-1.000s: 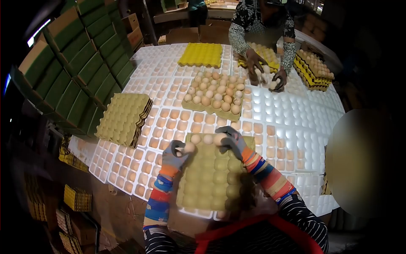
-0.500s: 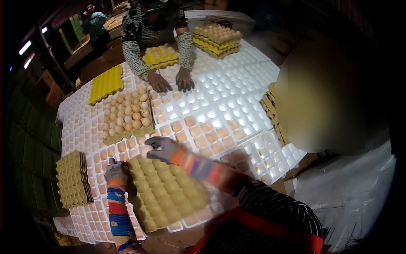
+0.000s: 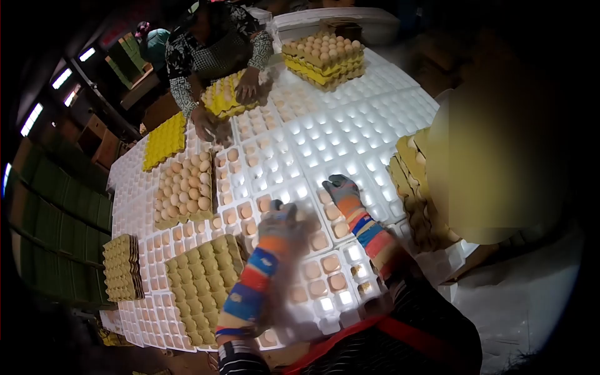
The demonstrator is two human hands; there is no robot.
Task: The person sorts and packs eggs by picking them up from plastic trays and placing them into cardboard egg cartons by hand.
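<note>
My left hand point(image 3: 280, 219), in a grey-coated glove, is over the white plastic trays, smeared by motion; its fingers do not show clearly. To its right, my gloved right hand point(image 3: 342, 189) reaches down at the edge of the filled cells. Its fingers are curled, and what they hold, if anything, is hidden. Eggs point(image 3: 330, 263) sit in the cells below and around both hands. Left of my left forearm lies a brown pulp egg tray point(image 3: 203, 275) with no eggs on it. Beyond it stands another pulp tray full of eggs point(image 3: 183, 185).
A co-worker's hands point(image 3: 248, 86) are at a yellow egg tray point(image 3: 219, 100) across the table. Stacked egg trays point(image 3: 322, 59) stand at the back. A yellow tray point(image 3: 164, 140) and a brown tray stack point(image 3: 123, 267) lie left. More brown trays point(image 3: 412, 187) stand right.
My left hand has left the brown tray's edge and moved right over the white trays. My right hand has moved farther right. The co-worker's hands have separated, one onto the yellow tray.
</note>
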